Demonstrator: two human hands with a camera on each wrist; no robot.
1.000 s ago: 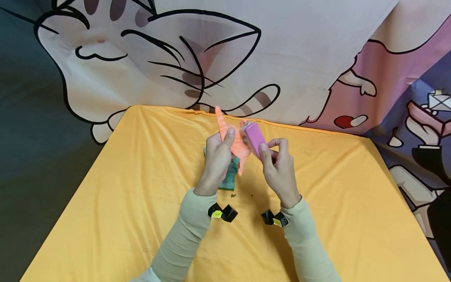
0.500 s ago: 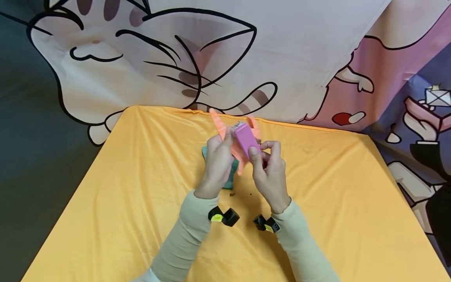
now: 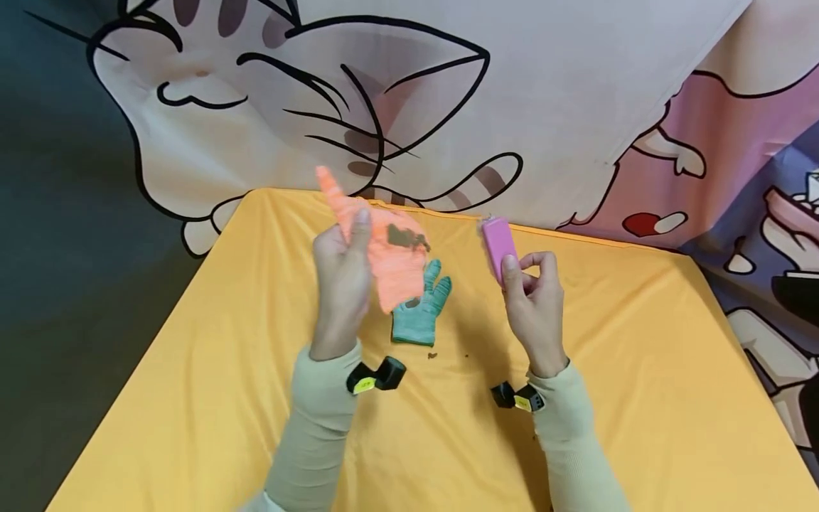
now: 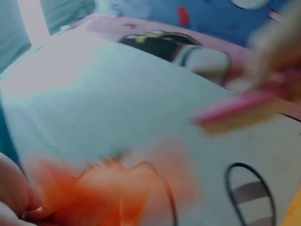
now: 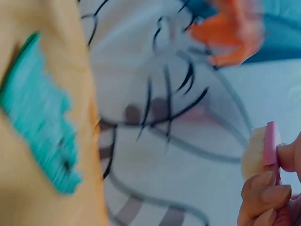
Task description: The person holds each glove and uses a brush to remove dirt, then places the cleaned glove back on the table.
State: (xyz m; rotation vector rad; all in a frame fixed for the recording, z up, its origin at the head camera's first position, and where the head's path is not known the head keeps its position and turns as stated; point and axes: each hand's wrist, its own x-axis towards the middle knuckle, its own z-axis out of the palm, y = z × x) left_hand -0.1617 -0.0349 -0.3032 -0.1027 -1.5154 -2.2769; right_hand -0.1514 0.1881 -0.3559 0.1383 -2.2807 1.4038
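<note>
My left hand (image 3: 342, 281) grips an orange knit glove (image 3: 395, 274) by its left side, thumb on top, holding it above the table. A brown smear (image 3: 402, 236) marks the glove's upper part. Off to the right, my right hand (image 3: 534, 309) pinches a pink-backed brush (image 3: 499, 245) between thumb and fingers, well apart from the glove. Pale bristles show on the brush (image 5: 257, 150) in the right wrist view. A green glove (image 3: 414, 326) lies on the table between the hands, partly covered by the orange one, with a dark spot near its palm.
A yellow cloth (image 3: 256, 398) covers the table. Small brown crumbs (image 3: 432, 355) lie on it near the green glove. Behind the far edge hangs a backdrop (image 3: 563, 114) with a cartoon cat. Both wrists carry small black cameras (image 3: 389, 373).
The brush was over the orange glove half a second ago. Since then the left hand has moved left with the glove and the right hand right with the brush, uncovering more of the green glove.
</note>
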